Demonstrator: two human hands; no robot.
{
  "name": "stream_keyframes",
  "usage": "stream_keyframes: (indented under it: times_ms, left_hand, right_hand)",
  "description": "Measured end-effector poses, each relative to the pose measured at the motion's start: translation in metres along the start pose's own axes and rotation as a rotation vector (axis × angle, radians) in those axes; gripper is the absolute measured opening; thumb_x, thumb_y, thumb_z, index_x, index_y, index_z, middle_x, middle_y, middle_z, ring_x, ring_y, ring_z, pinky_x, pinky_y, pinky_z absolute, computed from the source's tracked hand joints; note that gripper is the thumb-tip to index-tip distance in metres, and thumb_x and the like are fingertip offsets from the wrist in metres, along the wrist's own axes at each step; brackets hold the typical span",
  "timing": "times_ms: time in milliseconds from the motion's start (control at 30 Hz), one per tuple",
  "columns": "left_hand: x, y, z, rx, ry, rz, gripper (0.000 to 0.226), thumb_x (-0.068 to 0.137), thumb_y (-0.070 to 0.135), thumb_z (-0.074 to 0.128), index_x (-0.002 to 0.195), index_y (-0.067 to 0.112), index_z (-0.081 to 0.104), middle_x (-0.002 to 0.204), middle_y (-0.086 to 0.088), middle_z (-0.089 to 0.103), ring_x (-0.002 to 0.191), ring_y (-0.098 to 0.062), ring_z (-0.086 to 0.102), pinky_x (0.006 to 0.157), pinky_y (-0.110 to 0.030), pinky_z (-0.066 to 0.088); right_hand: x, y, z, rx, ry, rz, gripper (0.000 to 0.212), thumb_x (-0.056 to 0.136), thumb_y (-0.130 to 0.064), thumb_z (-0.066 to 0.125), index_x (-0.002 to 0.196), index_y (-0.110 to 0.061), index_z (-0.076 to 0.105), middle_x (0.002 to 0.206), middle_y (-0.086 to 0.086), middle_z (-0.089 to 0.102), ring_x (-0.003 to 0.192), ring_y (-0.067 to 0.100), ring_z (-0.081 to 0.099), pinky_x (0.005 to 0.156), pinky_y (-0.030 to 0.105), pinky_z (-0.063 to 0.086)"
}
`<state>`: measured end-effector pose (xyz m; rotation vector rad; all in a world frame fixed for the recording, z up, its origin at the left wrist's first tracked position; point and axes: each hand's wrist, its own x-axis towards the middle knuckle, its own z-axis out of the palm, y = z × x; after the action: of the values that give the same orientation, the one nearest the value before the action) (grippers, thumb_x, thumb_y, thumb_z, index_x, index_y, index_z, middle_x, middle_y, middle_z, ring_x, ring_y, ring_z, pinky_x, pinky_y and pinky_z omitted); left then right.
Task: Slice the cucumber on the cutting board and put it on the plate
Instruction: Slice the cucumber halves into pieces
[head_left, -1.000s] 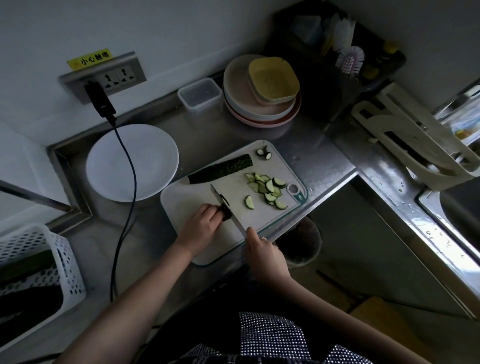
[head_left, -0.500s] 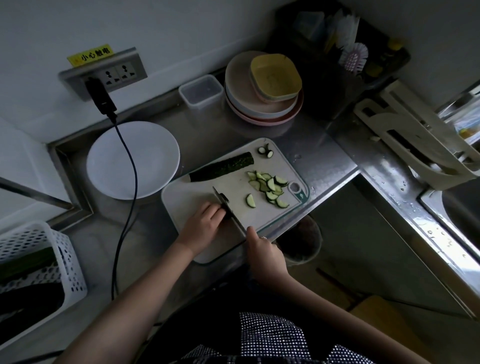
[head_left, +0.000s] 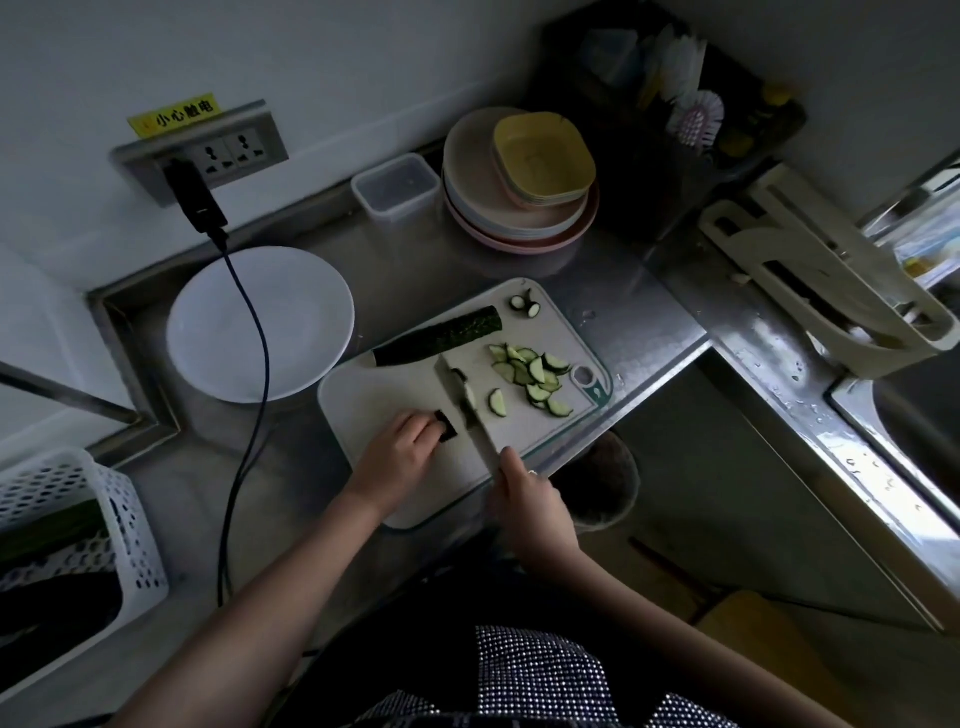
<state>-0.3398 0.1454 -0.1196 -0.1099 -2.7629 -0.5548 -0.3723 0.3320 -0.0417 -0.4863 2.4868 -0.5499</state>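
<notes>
Cucumber piece (head_left: 445, 430): short dark stub on the cutting board (head_left: 363, 395), pinned under the left hand (head_left: 400, 454), fingers curled over it, cut end facing right. Knife (head_left: 465, 402): right hand (head_left: 530, 501) clenched on the handle, blade just right of the stub, running near to far; the right hand is nearer for the next cut

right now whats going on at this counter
A person is slicing cucumber on the white rectangular cutting board. The left hand holds down a short dark cucumber piece, while the right hand grips the kitchen knife, its blade beside that piece. A pile of half-moon cucumber slices lies on the board's right side, and a longer uncut dark green cucumber half lies at its far edge. The round white plate to the left holds no slices yet.
</notes>
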Motion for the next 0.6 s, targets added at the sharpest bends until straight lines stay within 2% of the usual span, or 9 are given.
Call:
stream_keyframes:
  times_ms: [133, 300, 433, 600]
  left_hand:
    - [0.0008, 0.0006, -0.0011, 0.028, 0.015, 0.018, 0.025, 0.088, 0.011, 0.047, 0.095, -0.003, 0.067, 0.089, -0.016, 0.061, 0.089, -0.026, 0.05, 0.08, -0.036, 0.047]
    - [0.0, 0.0008, 0.0004, 0.045, 0.033, 0.009, 0.017, 0.08, 0.005, 0.056, 0.093, 0.0, 0.066, 0.088, -0.015, 0.061, 0.088, -0.025, 0.048, 0.081, -0.032, 0.043]
    - [0.0018, 0.0013, -0.0011, 0.036, 0.022, 0.001, 0.02, 0.081, 0.008, 0.051, 0.091, 0.0, 0.067, 0.087, -0.015, 0.061, 0.087, -0.024, 0.048, 0.078, -0.032, 0.043]
    - [0.0024, 0.0036, -0.0042, 0.027, 0.015, -0.014, 0.027, 0.081, 0.011, 0.044, 0.093, 0.001, 0.065, 0.089, -0.016, 0.063, 0.089, -0.025, 0.048, 0.074, -0.036, 0.048]
  right_hand:
    - [0.0001, -0.0047, 0.0047, -0.081, -0.042, -0.084, 0.01, 0.096, -0.02, 0.039, 0.103, -0.015, 0.035, 0.079, 0.011, 0.054, 0.081, 0.041, 0.06, 0.057, 0.036, 0.038]
    - [0.0012, -0.0043, 0.006, -0.086, -0.032, -0.071, 0.008, 0.096, -0.017, 0.038, 0.102, -0.015, 0.033, 0.077, 0.011, 0.053, 0.079, 0.04, 0.06, 0.057, 0.037, 0.04]
    - [0.0024, -0.0048, 0.0055, -0.088, -0.048, -0.053, 0.012, 0.094, -0.013, 0.039, 0.096, -0.018, 0.028, 0.074, 0.009, 0.05, 0.078, 0.039, 0.06, 0.056, 0.036, 0.039]
    - [0.0034, -0.0051, 0.0084, -0.102, -0.087, -0.024, 0.016, 0.095, -0.013, 0.038, 0.092, -0.02, 0.023, 0.085, 0.015, 0.058, 0.082, 0.04, 0.06, 0.058, 0.038, 0.041]
